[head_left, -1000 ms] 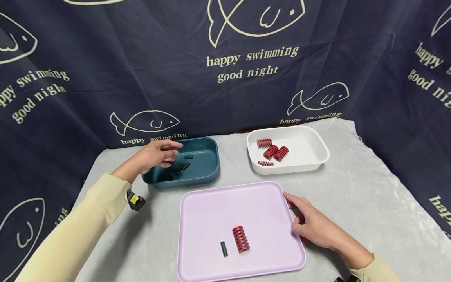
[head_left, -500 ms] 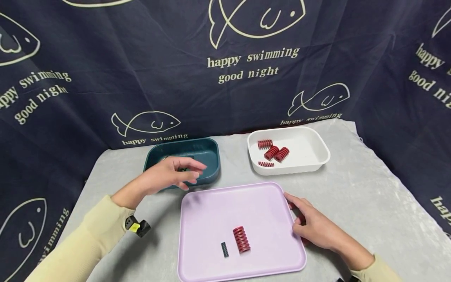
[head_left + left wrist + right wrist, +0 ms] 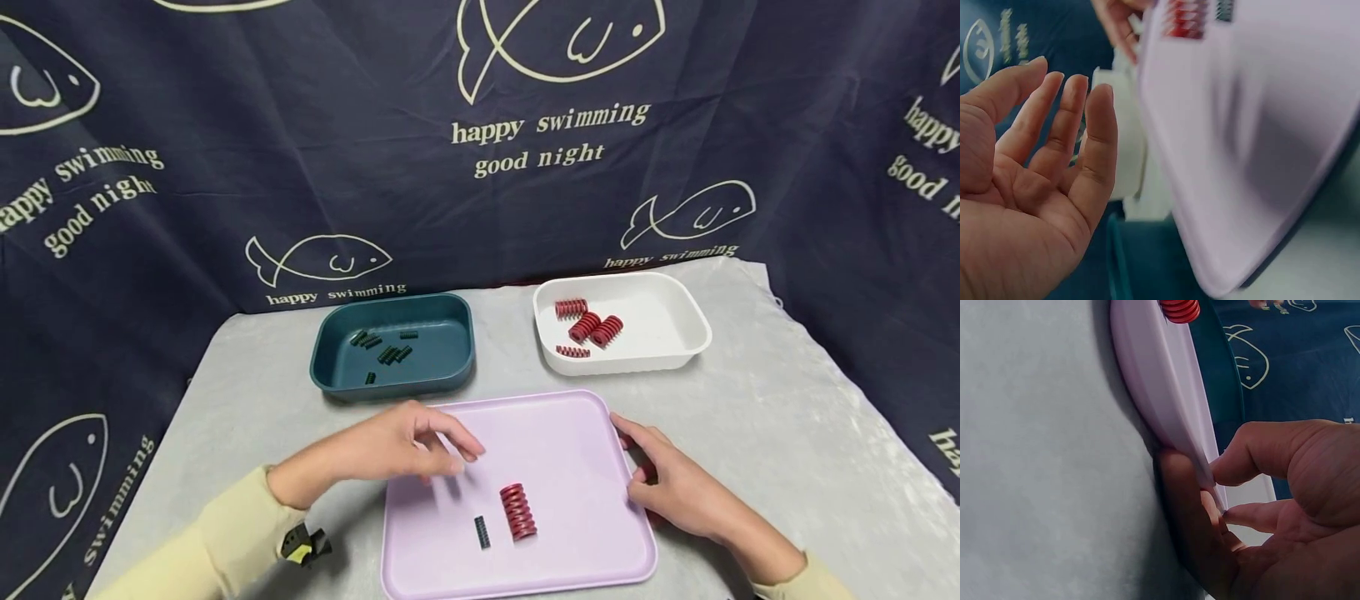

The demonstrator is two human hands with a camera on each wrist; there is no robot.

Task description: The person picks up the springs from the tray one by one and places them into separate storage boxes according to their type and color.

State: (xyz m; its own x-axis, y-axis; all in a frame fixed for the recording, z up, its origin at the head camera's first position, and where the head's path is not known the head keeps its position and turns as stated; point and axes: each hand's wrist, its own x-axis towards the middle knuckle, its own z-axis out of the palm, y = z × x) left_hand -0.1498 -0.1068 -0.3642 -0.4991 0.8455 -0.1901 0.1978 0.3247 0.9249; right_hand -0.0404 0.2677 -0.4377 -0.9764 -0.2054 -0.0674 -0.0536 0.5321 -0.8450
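Observation:
Above the far left part of the lilac tray (image 3: 566, 442) hovers my left hand (image 3: 405, 446), fingers loosely bent and holding nothing; the left wrist view shows its bare palm (image 3: 1029, 206). My right hand (image 3: 682, 487) grips the tray's right rim, thumb on the rim and a finger against its outer side in the right wrist view. On the tray lie a large red coil spring (image 3: 518, 512) and, just left of it, a small dark green spring (image 3: 482, 532). Neither hand touches the springs.
Behind the tray at left stands a teal bin (image 3: 442, 379) with several small dark springs (image 3: 390, 355). At right a white bin (image 3: 660, 354) holds several red springs (image 3: 585, 327). A dark fish-print curtain (image 3: 525, 208) hangs behind the grey cloth-covered table (image 3: 750, 392).
My left hand has come from over the teal bin, towards me and to the right, to above the tray. My right hand keeps its grip on the rim. The springs stay put.

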